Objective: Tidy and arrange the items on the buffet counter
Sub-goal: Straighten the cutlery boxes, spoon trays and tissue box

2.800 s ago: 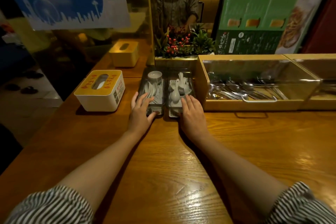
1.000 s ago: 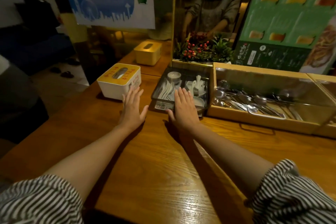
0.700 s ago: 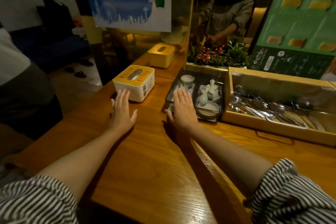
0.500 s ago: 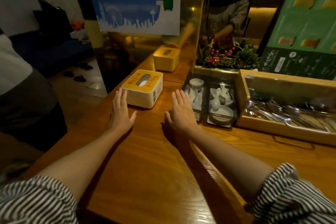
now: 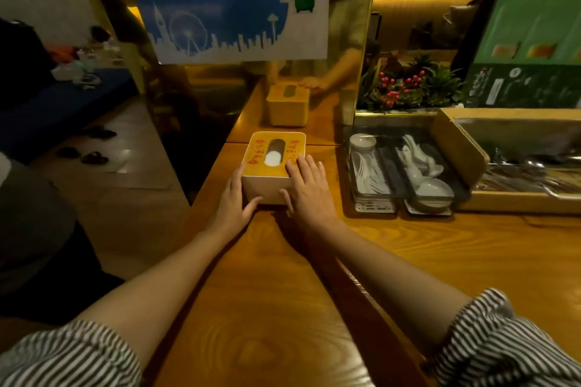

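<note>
A white tissue box with a yellow lid (image 5: 256, 155) sits on the wooden counter (image 5: 283, 292) near its left edge. My left hand (image 5: 234, 201) presses against the box's left side, thumb along the front face. My right hand (image 5: 309, 188) lies over the box's near right corner, fingers on the lid and thumb on the front. To the right stand two clear trays side by side, the left tray (image 5: 374, 207) with white spoons and a small cup, the right tray (image 5: 427, 212) with ceramic spoons.
A wooden cutlery box (image 5: 459, 148) with metal spoons stands right of the trays. Behind them are a planter with red berries (image 5: 405, 85) and a green menu board (image 5: 531, 41). A mirrored panel behind the tissue box shows its reflection (image 5: 287, 107). The counter drops off at the left.
Both hands left the spoon trays, slid left across the counter, and now clasp the tissue box. The view has turned left with them.
</note>
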Available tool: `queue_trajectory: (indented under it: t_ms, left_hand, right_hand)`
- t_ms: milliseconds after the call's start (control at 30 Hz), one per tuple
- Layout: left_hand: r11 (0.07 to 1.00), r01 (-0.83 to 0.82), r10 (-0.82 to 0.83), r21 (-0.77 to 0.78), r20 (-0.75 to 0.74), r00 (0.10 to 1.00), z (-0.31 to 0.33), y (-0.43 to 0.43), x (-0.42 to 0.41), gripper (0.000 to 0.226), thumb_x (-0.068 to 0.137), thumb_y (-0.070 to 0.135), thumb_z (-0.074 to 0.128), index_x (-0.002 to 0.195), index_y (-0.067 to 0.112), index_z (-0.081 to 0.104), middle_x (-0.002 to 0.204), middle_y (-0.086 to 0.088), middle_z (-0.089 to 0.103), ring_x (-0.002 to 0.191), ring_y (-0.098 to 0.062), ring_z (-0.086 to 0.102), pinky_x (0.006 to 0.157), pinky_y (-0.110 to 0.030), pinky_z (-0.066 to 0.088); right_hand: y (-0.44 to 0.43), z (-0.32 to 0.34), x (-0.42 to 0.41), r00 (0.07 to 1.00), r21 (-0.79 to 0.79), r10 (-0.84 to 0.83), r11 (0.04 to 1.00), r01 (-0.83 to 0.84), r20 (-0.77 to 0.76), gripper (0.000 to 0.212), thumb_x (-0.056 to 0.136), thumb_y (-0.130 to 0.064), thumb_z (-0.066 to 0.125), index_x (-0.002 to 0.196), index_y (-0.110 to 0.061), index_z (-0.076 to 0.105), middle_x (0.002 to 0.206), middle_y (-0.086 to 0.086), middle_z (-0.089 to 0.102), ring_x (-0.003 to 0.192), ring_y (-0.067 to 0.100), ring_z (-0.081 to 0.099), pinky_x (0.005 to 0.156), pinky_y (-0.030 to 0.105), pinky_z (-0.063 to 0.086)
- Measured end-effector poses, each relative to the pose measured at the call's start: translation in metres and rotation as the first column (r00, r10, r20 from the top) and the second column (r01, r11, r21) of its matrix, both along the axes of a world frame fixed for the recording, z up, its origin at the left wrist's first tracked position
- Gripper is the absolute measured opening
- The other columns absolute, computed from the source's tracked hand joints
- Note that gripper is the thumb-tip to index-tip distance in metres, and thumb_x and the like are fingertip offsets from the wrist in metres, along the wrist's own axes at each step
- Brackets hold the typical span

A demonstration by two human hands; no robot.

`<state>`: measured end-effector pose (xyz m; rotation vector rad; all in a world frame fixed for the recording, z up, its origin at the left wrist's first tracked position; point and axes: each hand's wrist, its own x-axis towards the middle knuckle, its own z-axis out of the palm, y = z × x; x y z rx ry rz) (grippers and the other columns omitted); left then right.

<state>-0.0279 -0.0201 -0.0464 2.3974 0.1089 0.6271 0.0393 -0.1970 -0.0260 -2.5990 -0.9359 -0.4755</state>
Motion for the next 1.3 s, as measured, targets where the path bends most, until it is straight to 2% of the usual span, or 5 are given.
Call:
queue_trajectory:
  t_ms: [533,667,767,933,1300]
  left_hand:
    - [0.995,0.062,-0.062,-0.077,-0.002,0.998,-0.002,-0.055,0.092,0.085,0.087,0.007,0.069,0.153,0.018,0.018,0.158,-0.013,0.024,0.143,-0.03,0.031,0.109,-0.044,0.041]
    - [0.996,0.088,-0.088,-0.007,0.024,0.996,-0.003,-0.059,0.098,0.096,0.084,0.019,0.075,0.155,0.018,0.011,0.164,-0.009,0.0,0.149,-0.026,0.01,0.113,-0.034,0.026]
    - [0.981,0.086,-0.1,0.176,0.071,0.992,-0.007,-0.059,0.105,0.101,0.08,0.032,0.077,0.155,0.024,0.009,0.163,-0.006,-0.013,0.151,-0.026,-0.007,0.118,-0.045,0.018]
    - [0.952,0.058,-0.09,0.3,0.094,0.991,-0.009,-0.066,0.112,0.094,0.078,0.023,0.079,0.151,0.032,0.02,0.164,-0.01,-0.005,0.15,-0.029,-0.011,0.117,-0.061,0.012]
    - [0.967,0.027,-0.052,0.254,0.09,0.995,-0.007,-0.072,0.129,0.087,0.075,0.013,0.082,0.145,0.03,0.034,0.164,-0.009,0.0,0.15,-0.032,-0.005,0.118,-0.055,0.017]
  right_hand:
    - [-0.028,0.024,0.054,0.936,-0.252,-0.346,0.902,0.351,0.067,0.069,0.098,-0.046,0.043,0.155,-0.014,0.019,0.163,0.012,0.016,0.15,0.038,0.003,0.112,0.068,-0.013]
    - [-0.028,0.021,0.061,0.925,-0.223,-0.376,0.898,0.38,0.062,0.095,0.087,-0.064,0.051,0.157,-0.018,0.004,0.164,0.015,0.005,0.15,0.04,-0.005,0.11,0.065,-0.021]
    - [-0.033,0.019,0.059,0.905,-0.198,-0.417,0.883,0.425,0.084,0.105,0.082,-0.071,0.051,0.157,-0.017,0.0,0.163,0.017,0.003,0.149,0.041,-0.006,0.11,0.065,-0.02]
    - [-0.06,0.011,0.046,0.873,-0.22,-0.479,0.846,0.486,0.09,0.104,0.083,-0.078,0.041,0.157,-0.015,0.002,0.163,0.018,0.002,0.149,0.041,-0.005,0.11,0.069,-0.016]
    - [-0.098,-0.005,0.037,0.871,-0.266,-0.482,0.83,0.49,0.098,0.107,0.08,-0.082,0.038,0.155,-0.014,0.003,0.163,0.016,0.009,0.15,0.037,-0.001,0.11,0.069,-0.016]
